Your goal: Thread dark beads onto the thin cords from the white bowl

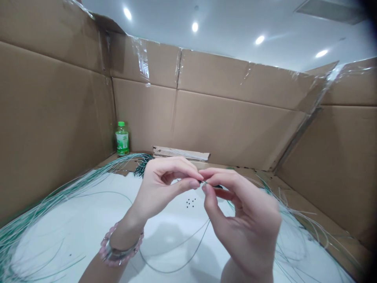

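Note:
My left hand (165,182) is closed in a pinch, thumb against forefinger, on a tiny black piece (201,182) that shows only at the fingertips. Right beside it, thumb and forefinger of my right hand (244,212) pinch the end of a thin wire (205,183). The two sets of fingertips almost touch. A thin green wire loop (173,272) hangs or lies below my hands; how it joins the pinched end is hidden. Several tiny black pieces (191,203) lie on the white surface (165,208) behind my hands.
Bundled green and white wires (55,200) run along the left, with dark ends (141,167) at the back. More loose wires (294,220) lie at right. A green-capped bottle (122,139) stands in the back left corner. Cardboard walls (235,122) enclose the surface; a cardboard strip (181,153) lies behind.

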`<act>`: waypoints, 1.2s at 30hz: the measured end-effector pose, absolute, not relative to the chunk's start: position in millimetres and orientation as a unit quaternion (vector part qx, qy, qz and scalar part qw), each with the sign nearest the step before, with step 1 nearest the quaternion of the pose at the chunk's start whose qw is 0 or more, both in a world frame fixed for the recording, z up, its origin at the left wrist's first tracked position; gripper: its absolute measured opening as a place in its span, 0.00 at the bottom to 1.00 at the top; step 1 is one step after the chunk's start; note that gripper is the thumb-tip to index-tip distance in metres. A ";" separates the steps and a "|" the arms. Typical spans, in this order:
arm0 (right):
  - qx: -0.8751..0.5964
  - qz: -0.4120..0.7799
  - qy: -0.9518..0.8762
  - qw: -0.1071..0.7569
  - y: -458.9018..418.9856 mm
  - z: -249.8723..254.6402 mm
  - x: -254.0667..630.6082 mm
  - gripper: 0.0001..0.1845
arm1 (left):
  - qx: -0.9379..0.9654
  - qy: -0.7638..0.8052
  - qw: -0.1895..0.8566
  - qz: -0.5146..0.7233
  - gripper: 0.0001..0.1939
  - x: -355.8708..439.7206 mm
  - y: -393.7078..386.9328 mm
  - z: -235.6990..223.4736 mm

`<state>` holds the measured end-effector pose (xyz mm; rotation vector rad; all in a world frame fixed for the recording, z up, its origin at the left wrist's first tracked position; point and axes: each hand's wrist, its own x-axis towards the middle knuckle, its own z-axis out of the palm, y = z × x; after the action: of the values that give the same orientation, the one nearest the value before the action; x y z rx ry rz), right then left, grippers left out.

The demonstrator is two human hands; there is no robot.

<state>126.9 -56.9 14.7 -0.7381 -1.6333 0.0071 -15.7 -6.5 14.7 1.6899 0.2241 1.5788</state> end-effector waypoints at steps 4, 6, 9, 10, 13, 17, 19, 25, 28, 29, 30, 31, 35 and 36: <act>-0.315 -0.003 -0.711 0.629 -57.1 13.9 125.9 0.12 | 0.650 0.080 0.426 0.625 0.06 -14.8 -6.4 13.5; -0.310 -0.007 -0.711 0.631 -57.4 14.2 125.5 0.12 | 0.647 0.080 0.431 0.624 0.06 -15.4 -6.4 12.6; -0.308 -0.008 -0.713 0.630 -57.5 14.8 124.5 0.12 | 0.647 0.078 0.434 0.622 0.07 -15.8 -6.2 12.2; -0.310 -0.007 -0.713 0.629 -57.4 14.9 124.2 0.12 | 0.648 0.078 0.434 0.621 0.07 -15.7 -5.9 12.4; -0.315 -0.002 -0.712 0.628 -57.1 14.7 124.0 0.12 | 0.655 0.079 0.431 0.616 0.07 -15.1 -4.7 13.3; -0.319 -0.008 -0.715 0.622 -58.0 14.3 125.9 0.12 | 0.673 0.087 0.402 0.614 0.09 -16.2 -4.4 13.8; -0.331 -0.027 -0.720 0.609 -59.2 14.7 127.5 0.11 | 0.689 0.096 0.366 0.618 0.09 -18.2 -5.8 14.2; -0.342 -0.078 -0.752 0.558 -61.3 16.8 131.0 0.09 | 0.759 0.147 0.247 0.584 0.08 -25.5 -11.5 16.4; -0.334 -0.058 -0.752 0.565 -59.4 17.6 130.8 0.08 | 0.742 0.144 0.268 0.598 0.07 -25.0 -10.9 15.4; -0.332 -0.051 -0.749 0.571 -58.4 17.9 130.5 0.08 | 0.729 0.142 0.282 0.607 0.07 -24.1 -10.1 14.8; -0.332 -0.045 -0.745 0.576 -57.3 18.2 130.2 0.08 | 0.718 0.140 0.294 0.615 0.07 -23.1 -9.2 14.2; -0.334 -0.040 -0.741 0.582 -56.3 18.5 129.8 0.07 | 0.709 0.139 0.302 0.621 0.07 -22.2 -8.4 13.6; -0.340 -0.009 -0.719 0.606 -53.0 19.5 128.4 0.08 | 0.699 0.141 0.304 0.631 0.07 -21.2 -7.5 12.9; -0.338 0.000 -0.715 0.612 -52.4 19.5 128.0 0.08 | 0.699 0.140 0.305 0.631 0.06 -21.5 -7.8 13.2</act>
<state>128.0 -52.4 19.5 -0.7797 -1.6508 -0.0009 -21.5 -7.8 13.2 1.8508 0.3718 1.6709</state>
